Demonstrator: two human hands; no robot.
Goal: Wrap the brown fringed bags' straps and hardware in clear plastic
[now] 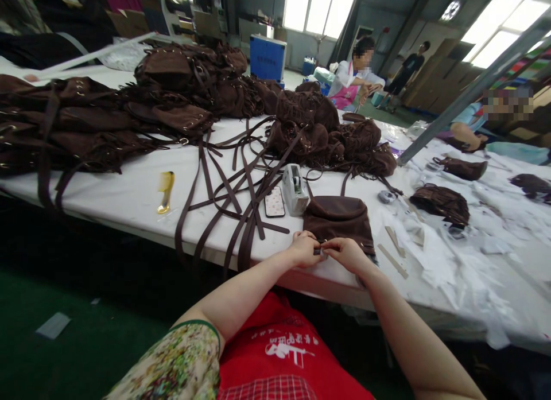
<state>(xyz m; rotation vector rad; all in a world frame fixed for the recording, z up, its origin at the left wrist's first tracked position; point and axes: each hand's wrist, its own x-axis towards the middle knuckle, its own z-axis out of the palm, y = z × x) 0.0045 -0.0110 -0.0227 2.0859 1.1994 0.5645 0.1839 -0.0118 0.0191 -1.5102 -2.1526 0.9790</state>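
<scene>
Left hand (306,249): curled at the bag's (338,213) near edge; grip hidden from us.
Right hand (344,253): pinched nearly closed there, hold unclear.
Bag: on the tabletop (129,199), tape dispenser (295,192) beside it.
Edge work: seemingly underway; we'd judge a steady pinch needed next.

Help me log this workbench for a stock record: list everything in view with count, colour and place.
Front bag: one, dark brown, near edge
Piled bags: uncountable, dark brown, left to middle
Right-side bags: three-plus, brown, right
Straps: many, dark brown, middle
Comb: one, yellow, left
Phone: one, pale patterned, middle
Tape dispenser: one, whitish, beside phone
Strips: two-plus, beige, right of front bag
Plastic: uncountable, whitish, right
Table: one, white, beneath these
Pole: one, grey, right
Crate: one, blue, background
Other people: three, mixed clothing, background
Windows: two-plus, white, background
Floor: one, green, below
Apron: one, red, worn
Left hand: one, bare, at front bag
Right hand: one, bare, at front bag
</scene>
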